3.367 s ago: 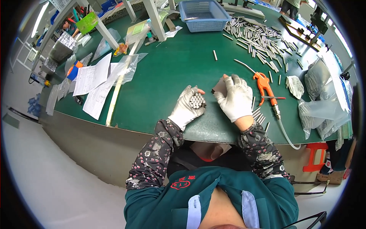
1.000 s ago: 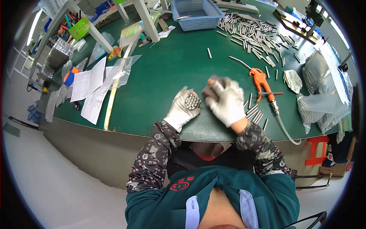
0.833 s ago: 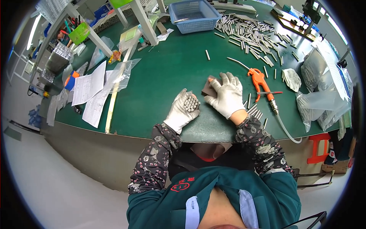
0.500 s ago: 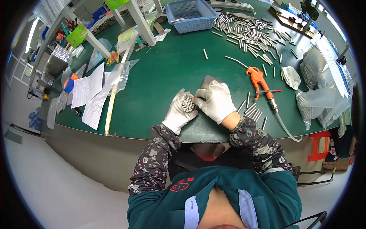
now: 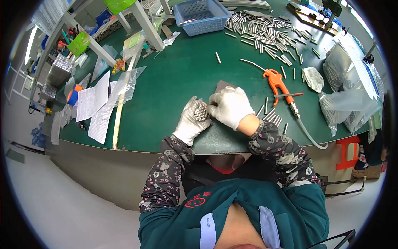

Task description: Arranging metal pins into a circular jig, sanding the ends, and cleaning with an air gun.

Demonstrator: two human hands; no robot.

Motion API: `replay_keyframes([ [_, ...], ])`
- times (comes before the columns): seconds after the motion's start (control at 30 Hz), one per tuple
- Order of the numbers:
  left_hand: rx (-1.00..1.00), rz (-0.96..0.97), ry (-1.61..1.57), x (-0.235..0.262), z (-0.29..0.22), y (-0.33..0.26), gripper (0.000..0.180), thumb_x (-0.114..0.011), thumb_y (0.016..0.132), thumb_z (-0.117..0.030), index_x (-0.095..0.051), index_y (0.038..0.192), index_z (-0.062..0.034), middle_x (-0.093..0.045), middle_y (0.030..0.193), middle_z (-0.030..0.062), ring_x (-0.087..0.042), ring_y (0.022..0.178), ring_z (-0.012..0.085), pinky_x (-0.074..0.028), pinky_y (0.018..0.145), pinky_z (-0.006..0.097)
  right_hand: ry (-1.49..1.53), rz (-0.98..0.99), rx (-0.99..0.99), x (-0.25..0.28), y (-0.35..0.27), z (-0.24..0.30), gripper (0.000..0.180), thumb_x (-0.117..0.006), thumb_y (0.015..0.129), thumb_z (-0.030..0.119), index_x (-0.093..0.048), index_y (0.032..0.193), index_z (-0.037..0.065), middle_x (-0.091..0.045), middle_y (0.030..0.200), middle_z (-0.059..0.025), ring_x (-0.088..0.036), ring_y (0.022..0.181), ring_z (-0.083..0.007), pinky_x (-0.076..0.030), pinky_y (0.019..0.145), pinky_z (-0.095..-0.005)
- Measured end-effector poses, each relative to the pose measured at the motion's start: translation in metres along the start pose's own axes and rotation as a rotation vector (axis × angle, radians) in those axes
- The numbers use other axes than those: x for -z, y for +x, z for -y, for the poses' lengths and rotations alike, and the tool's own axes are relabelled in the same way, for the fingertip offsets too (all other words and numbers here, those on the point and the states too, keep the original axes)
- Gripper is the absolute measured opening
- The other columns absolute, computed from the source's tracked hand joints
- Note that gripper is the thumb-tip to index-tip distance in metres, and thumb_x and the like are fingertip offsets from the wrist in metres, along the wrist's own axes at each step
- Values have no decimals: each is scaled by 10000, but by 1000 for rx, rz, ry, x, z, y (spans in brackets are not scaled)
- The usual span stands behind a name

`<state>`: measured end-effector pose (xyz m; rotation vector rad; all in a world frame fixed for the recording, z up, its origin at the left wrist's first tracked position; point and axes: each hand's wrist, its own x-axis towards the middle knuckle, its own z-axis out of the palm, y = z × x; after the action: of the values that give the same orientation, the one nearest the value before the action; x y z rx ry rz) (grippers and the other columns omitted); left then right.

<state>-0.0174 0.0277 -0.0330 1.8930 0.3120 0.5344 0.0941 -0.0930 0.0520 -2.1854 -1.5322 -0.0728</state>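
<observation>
1. Green matting covers the workbench (image 5: 174, 83), which stands in a workshop with racks and bins behind it.
2. Bundle of short metal rods (image 5: 200, 111): held end-up near the front edge of the bench, between the two gloved hands.
3. Left hand (image 5: 190, 123): curled around the bundle from the left side, fingers closed on it so that the rod ends show above the glove.
4. Right hand (image 5: 229, 106): fingers bent, its fingertips meeting the bundle from the right. Whether it grips the rods or only presses them cannot be told.
5. Dark flat pad (image 5: 224, 86): lies under and just behind the right hand, mostly covered by it.
6. Loose rods (image 5: 271, 115): a small group lies just to the right of the right forearm. A large scattered pile of rods (image 5: 265, 31) lies well apart at the far side, beside a blue basket (image 5: 201, 15).
7. Orange air blow gun (image 5: 275, 83): lies to the right of the hands, with its hose trailing off the front edge.
8. Paper sheets (image 5: 93, 103) and clear bags (image 5: 124, 85): at the left of the bench.
9. Step in hand, as judged: gathering and squaring the rods into an even bundle. Any further move calls for a firm left-hand hold, because loosely held rods could slip out endwise.
</observation>
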Motion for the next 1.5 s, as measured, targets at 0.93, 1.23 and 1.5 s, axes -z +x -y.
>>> replay_keyframes([
  [0.93, -148, 58, 61, 0, -2, 1, 411, -696, 588, -18, -512, 950, -79, -578, 807, -25, -534, 884, 133, -202, 1066, 351, -255, 141, -301, 91, -81, -180, 215, -679, 640, 210, -595, 785, 75, -581, 782, -91, -555, 802, -277, -440, 694, -381],
  [1.23, -188, 40, 97, -2, -11, 1, 471, -704, 574, 9, -498, 989, -75, -565, 796, -21, -556, 783, 115, -212, 1060, 349, -237, -11, -188, 97, -76, -166, 111, -571, 746, 104, -536, 845, 67, -566, 739, -136, -553, 724, -314, -434, 638, -401],
  [1.5, -62, 47, 24, 1, -6, -3, 429, -732, 559, -26, -541, 940, -76, -565, 850, 8, -505, 1003, 188, -219, 1055, 358, 376, 116, 18, 45, -33, -36, 172, -544, 813, 144, -555, 925, 15, -591, 781, -164, -584, 721, -308, -463, 651, -339],
])
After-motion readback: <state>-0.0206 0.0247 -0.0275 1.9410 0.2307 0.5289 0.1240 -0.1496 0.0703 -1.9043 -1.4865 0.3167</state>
